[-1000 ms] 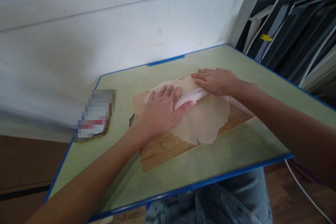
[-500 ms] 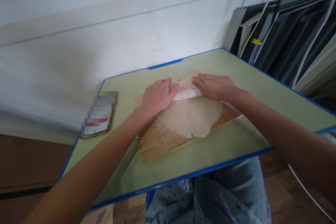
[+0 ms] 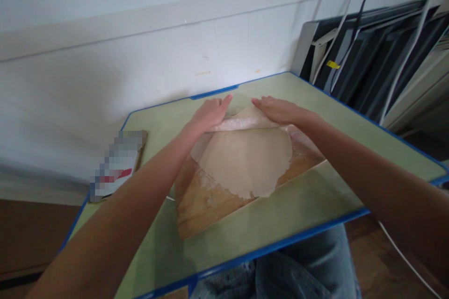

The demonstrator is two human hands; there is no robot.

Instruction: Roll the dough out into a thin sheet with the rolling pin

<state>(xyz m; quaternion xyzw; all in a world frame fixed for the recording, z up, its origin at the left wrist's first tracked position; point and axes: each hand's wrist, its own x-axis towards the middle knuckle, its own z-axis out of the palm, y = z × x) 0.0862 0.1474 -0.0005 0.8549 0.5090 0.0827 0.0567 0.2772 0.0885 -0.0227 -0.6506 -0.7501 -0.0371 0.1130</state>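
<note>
A thin, pale sheet of dough [image 3: 245, 159] with ragged edges is spread over a wooden board [image 3: 199, 210]. Across its far part lies a whitish rolling pin [image 3: 245, 124], apparently dusted with flour. My left hand [image 3: 210, 114] rests palm-down over the pin's left end, fingers stretched forward and thumb raised. On the right end lies my right hand [image 3: 278, 110], flat, its fingers reaching past the pin over the dough's far edge. Neither hand is wrapped round the pin. Both ends of the pin are hidden beneath the hands and wrists.
The board lies on a pale green table [image 3: 343, 121] with a blue rim, against a white wall [image 3: 168, 60]. A blurred flat item [image 3: 117, 168] lies at the table's left edge. Dark panels [image 3: 368, 60] and hanging cables [image 3: 354, 28] stand beyond the right side.
Both hands have slid forward over the rolling pin and farther apart, so more of it shows between them. The view has shifted slightly.
</note>
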